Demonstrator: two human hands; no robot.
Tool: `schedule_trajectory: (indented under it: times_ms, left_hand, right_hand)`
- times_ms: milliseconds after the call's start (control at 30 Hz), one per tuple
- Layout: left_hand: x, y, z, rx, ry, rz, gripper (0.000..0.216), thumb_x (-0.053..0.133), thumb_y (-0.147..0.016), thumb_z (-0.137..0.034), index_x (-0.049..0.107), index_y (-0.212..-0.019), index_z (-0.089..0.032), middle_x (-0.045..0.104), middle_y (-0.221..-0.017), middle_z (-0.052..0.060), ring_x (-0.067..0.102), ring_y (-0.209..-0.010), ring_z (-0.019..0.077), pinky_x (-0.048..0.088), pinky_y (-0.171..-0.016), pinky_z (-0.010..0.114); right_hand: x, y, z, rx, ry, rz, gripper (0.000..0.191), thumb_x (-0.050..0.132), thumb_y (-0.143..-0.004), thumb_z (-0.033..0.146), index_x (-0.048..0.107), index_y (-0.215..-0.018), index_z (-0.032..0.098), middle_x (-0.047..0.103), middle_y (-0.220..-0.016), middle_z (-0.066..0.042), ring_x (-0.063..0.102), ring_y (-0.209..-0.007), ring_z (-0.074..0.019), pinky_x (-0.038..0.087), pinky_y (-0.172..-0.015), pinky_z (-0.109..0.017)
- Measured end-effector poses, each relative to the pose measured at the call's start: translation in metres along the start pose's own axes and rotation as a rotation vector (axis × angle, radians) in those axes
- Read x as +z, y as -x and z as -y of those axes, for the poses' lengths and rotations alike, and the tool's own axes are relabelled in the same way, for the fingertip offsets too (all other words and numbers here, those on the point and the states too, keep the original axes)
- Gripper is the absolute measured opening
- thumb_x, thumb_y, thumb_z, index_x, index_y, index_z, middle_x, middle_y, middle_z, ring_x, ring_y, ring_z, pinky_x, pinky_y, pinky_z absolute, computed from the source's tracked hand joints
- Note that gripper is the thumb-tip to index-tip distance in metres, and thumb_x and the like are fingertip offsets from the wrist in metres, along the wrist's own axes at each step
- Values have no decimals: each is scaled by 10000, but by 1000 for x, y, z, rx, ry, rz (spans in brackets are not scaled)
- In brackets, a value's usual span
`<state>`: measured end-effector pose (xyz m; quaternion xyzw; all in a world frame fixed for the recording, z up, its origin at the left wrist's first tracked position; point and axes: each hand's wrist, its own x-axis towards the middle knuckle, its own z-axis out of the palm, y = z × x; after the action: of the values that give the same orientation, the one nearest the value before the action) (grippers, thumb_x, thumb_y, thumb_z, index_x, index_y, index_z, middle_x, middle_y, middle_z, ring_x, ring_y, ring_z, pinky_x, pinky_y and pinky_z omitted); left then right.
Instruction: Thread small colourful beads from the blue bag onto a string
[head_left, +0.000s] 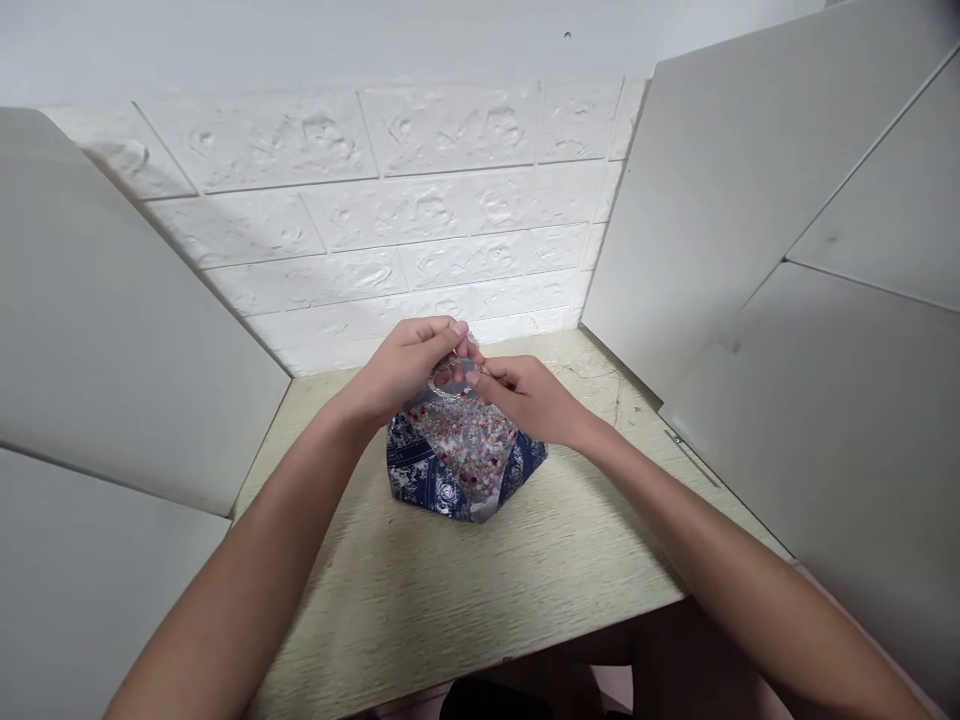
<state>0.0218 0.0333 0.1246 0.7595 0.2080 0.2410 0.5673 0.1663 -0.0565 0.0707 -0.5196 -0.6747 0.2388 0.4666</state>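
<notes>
A blue patterned bag (442, 480) with a clear plastic front stands on a pale wooden table (480, 590); small multicoloured pieces fill it. My left hand (405, 365) pinches the gathered clear top of the bag (452, 378) from the left, fingers curled. My right hand (529, 395) grips the same top from the right, thumb and fingers closed on the plastic. Both hands meet above the bag.
Grey panels (112, 330) stand at the left and at the right (787, 250) of the table. A white brick-pattern wall (390, 210) closes the back. Thin threads or scratches (600, 385) lie on the table's far right corner. The table's front edge is near my body.
</notes>
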Motion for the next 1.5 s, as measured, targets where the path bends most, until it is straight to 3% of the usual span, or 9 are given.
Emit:
schedule_trajectory:
  times_ms: [200,433,567,733,833,967,1133,1267,1500]
  left_hand:
    - [-2,-5,4,37,92,-119,279,538,-876,-303,535,-651,-139,646,-779,52,601,-647,106,466,-625,224]
    - [-3,-2,-9,123,181,-235,243,505,-864,-237,500,-637,-152,533,-630,-2,421,-460,49,335,-438,184]
    - [-4,3,-17,125,208,-225,251,472,-878,-235,475,-638,-158,422,-565,-32,311,-410,32,245,-391,167]
    - [-5,7,-23,82,261,-153,257,450,-900,-240,454,-655,-164,276,-526,-61,222,-388,25,167,-364,145]
    - [-5,8,-25,61,280,-133,256,440,-907,-236,447,-661,-165,257,-523,-64,211,-383,23,176,-359,134]
    - [-3,10,-28,26,293,-99,265,442,-921,-241,452,-668,-161,257,-518,-67,220,-380,20,197,-360,124]
    - [1,13,-30,24,314,-50,277,456,-927,-253,460,-665,-161,272,-514,-67,246,-378,18,216,-366,130]
    - [5,15,-32,14,286,-78,299,503,-914,-297,461,-646,-170,277,-501,-68,251,-362,19,213,-356,146]
    - [6,17,-39,68,304,-133,328,472,-926,-324,418,-633,-186,232,-500,-68,202,-376,34,180,-363,174]
  right_hand:
    - [1,6,-4,-76,-73,107,404,449,-923,330,258,-593,198,220,-580,56,229,-539,-81,200,-502,-251]
    - [3,13,-22,28,203,338,354,474,-820,200,226,-569,188,226,-551,59,210,-511,-76,172,-507,-274]
    - [6,14,-23,11,456,312,358,468,-823,234,243,-549,181,261,-500,59,210,-483,-75,168,-513,-289]
    - [7,13,-22,77,507,289,430,452,-884,473,383,-573,185,417,-513,42,320,-480,-84,213,-504,-271]
    - [7,12,-23,152,523,255,393,442,-886,558,544,-744,207,554,-606,12,438,-540,-114,260,-529,-267]
    - [9,11,-24,181,516,192,439,433,-876,615,557,-987,209,613,-722,-15,524,-620,-152,310,-562,-273]
    - [12,10,-23,80,396,111,442,475,-865,604,568,-1048,212,594,-1052,-55,558,-780,-158,385,-674,-290]
    - [16,5,-22,-17,216,110,369,484,-894,534,598,-1032,211,593,-937,-32,539,-815,-156,385,-686,-282]
    - [12,-1,-24,-94,187,77,265,497,-919,326,582,-722,169,492,-760,4,466,-680,-108,358,-641,-265]
